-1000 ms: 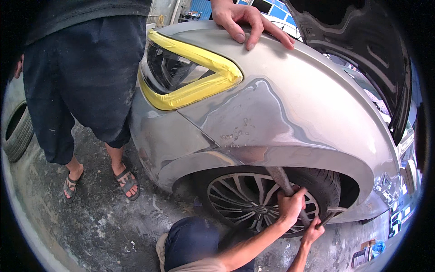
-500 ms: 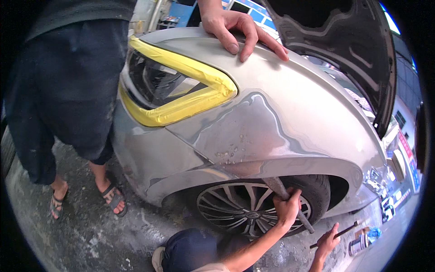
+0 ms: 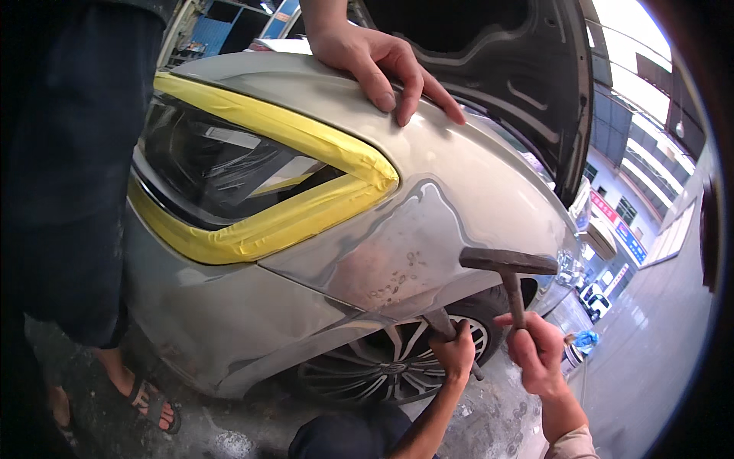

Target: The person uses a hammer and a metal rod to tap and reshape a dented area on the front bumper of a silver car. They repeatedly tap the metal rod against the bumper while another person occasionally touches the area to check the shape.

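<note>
My left hand (image 3: 454, 350) is closed around a dark metal bar (image 3: 439, 323) in front of the wheel. The bar slants up to the wheel arch, where its upper end is hidden by the fender lip. To its right my right hand (image 3: 538, 356) grips the handle of a hammer (image 3: 508, 261). The hammer stands upright, its dark head raised in front of the fender's rear part. Left of the hammer head, the silver fender (image 3: 505, 195) has a sanded patch (image 3: 382, 268) of dull metal with small pitted marks, edged by grey layers.
Yellow masking tape (image 3: 298, 222) frames the headlight (image 3: 222, 164). Another person's hand (image 3: 371, 65) rests on the fender top; their dark-clothed legs (image 3: 69, 191) stand at the left. The raised hood (image 3: 489, 53) is behind. A can (image 3: 571, 358) stands on the floor at right.
My right hand has come up from low beside the wheel, swinging the hammer upright before the fender. My left hand still holds the bar. The view has shifted closer to the headlight.
</note>
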`<state>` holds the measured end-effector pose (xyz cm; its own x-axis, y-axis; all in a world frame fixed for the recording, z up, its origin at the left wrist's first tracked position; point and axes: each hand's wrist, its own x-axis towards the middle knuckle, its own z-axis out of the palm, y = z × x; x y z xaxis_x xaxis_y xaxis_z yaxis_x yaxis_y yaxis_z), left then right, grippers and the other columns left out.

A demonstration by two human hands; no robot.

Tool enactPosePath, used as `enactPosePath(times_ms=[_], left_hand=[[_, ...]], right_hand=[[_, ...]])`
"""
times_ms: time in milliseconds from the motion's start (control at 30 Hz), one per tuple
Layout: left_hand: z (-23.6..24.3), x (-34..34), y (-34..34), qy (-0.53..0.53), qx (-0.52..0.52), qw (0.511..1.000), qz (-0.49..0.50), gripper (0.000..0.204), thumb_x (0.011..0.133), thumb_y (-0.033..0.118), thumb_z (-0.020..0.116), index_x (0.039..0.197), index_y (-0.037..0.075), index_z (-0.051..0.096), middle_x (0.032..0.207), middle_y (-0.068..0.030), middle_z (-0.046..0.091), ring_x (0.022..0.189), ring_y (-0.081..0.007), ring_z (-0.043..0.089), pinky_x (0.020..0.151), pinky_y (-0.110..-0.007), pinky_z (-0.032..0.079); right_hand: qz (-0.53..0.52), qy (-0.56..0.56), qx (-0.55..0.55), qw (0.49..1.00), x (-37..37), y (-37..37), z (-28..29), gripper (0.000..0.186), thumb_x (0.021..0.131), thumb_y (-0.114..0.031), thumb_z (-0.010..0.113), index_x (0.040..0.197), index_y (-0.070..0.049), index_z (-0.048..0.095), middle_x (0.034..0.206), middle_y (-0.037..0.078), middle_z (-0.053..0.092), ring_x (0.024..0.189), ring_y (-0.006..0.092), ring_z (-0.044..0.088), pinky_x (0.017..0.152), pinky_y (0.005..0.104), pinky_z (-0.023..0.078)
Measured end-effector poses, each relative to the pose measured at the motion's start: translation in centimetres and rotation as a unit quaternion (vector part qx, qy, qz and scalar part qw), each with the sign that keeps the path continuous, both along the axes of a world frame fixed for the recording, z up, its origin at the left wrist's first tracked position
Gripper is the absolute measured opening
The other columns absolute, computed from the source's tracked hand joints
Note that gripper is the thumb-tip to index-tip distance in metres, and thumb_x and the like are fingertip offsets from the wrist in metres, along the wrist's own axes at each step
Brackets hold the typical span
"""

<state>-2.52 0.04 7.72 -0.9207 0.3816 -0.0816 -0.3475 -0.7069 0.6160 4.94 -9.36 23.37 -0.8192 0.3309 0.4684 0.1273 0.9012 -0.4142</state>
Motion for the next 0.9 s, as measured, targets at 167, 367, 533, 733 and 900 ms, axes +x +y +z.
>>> enactPosePath(times_ms=[167,367,533,733,900], left_hand=[[1.3,-0.1,-1.4,-0.002,0.015,0.996,0.084,0.032,0.081,0.013,0.068,0.061,-0.006,0.052,0.056,-0.0099,0.06,0.054,-0.0169,0.056,0.055,-0.04,0.041],[1.6,-0.4,-2.1,-0.002,0.036,0.995,0.093,0.032,0.082,0.015,0.068,0.064,-0.009,0.055,0.061,-0.0109,0.065,0.058,-0.0173,0.062,0.053,-0.04,0.043],[1.4,-0.4,-1.9,0.002,0.018,0.999,0.051,0.031,0.083,0.015,0.067,0.067,-0.01,0.057,0.063,-0.0102,0.066,0.062,-0.0156,0.063,0.058,-0.039,0.046],[1.2,-0.1,-1.2,-0.02,0.054,0.996,0.069,0.031,0.082,0.016,0.069,0.07,-0.011,0.06,0.067,-0.0127,0.068,0.066,-0.0161,0.065,0.06,-0.039,0.048],[0.2,0.2,-0.4,-0.01,0.039,0.999,0.023,0.032,0.081,0.018,0.073,0.071,-0.01,0.062,0.067,-0.0139,0.068,0.065,-0.0197,0.066,0.059,-0.039,0.049]], right_hand=[[0.057,0.008,0.306,0.95,-3.6,-1.2,-0.9,0.013,0.086,-0.002,0.067,0.097,0.002,0.059,0.069,0.011,0.059,0.054,0.0285,0.06,0.047,0.0351,0.046],[0.044,0.048,0.448,0.892,-4.6,-2.1,-0.9,0.02,0.08,-0.003,0.07,0.095,0.002,0.058,0.068,0.01,0.056,0.048,0.0252,0.053,0.041,0.0345,0.036],[0.037,0.029,0.44,0.897,-4.8,-2.3,-0.8,0.021,0.077,-0.001,0.07,0.093,0.002,0.057,0.067,0.01,0.052,0.047,0.026,0.052,0.041,0.0354,0.037],[0.032,0.022,0.432,0.901,-4.6,-2.4,-0.8,0.022,0.076,0.0,0.07,0.093,0.002,0.057,0.068,0.011,0.052,0.047,0.0271,0.053,0.041,0.036,0.038],[0.017,-0.006,0.407,0.913,-5.0,-2.0,-1.1,0.023,0.076,-0.003,0.072,0.092,0.001,0.056,0.068,0.01,0.053,0.049,0.0267,0.053,0.042,0.0362,0.039]])
